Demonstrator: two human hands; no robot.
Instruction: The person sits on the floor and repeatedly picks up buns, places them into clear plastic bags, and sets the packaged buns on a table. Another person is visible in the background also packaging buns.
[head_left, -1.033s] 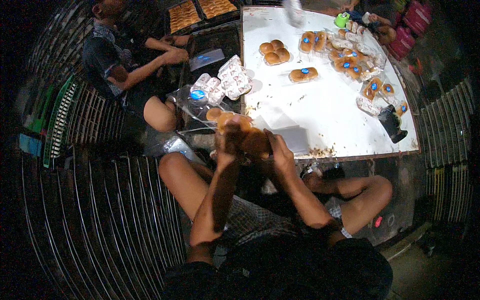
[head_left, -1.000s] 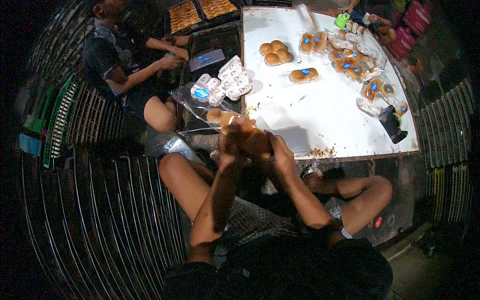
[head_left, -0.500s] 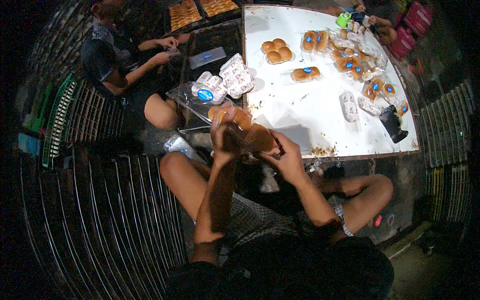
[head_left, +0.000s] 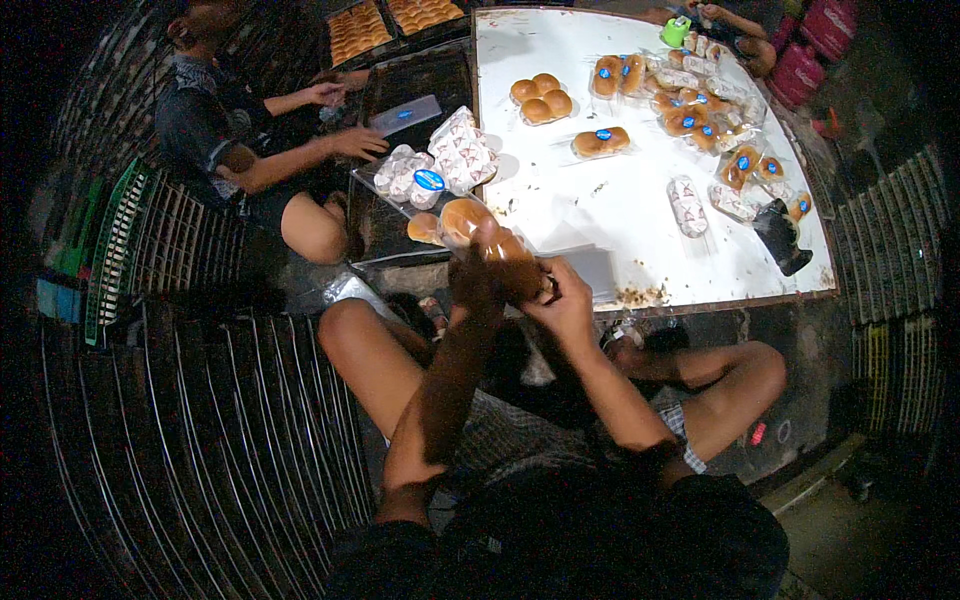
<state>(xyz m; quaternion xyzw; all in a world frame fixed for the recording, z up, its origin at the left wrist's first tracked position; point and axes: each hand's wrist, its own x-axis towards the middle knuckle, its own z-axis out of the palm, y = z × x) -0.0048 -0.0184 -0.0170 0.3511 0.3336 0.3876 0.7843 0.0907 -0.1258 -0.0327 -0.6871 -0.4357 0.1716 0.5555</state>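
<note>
A pack of glossy brown buns point(head_left: 468, 220), seemingly in clear plastic, is held over the near left corner of the white table. My left hand point(head_left: 476, 280), dark in shadow, is closed around its left and lower side. At the other end, my right hand point(head_left: 562, 305) pinches the pack's near right part between thumb and fingers; the exact grip is partly hidden. Another bun point(head_left: 424, 229) shows just left of the held pack. Beyond it are white patterned paper-wrapped packs point(head_left: 464, 148) and a clear bag with a blue oval label point(head_left: 429, 180).
On the white table point(head_left: 540, 205) lie four-bun clusters, a labelled bun pack point(head_left: 601, 142), many wrapped packs at right and a black object point(head_left: 782, 238). A co-worker's hand point(head_left: 358, 144) rests near clear plastic sleeves point(head_left: 405, 115). Bun trays point(head_left: 358, 32) stand behind; metal racks point(head_left: 220, 420) at left.
The held buns have turned more upright, and my left hand has shifted slightly right and down. The co-worker's hands have come apart, one reaching toward the plastic sleeves.
</note>
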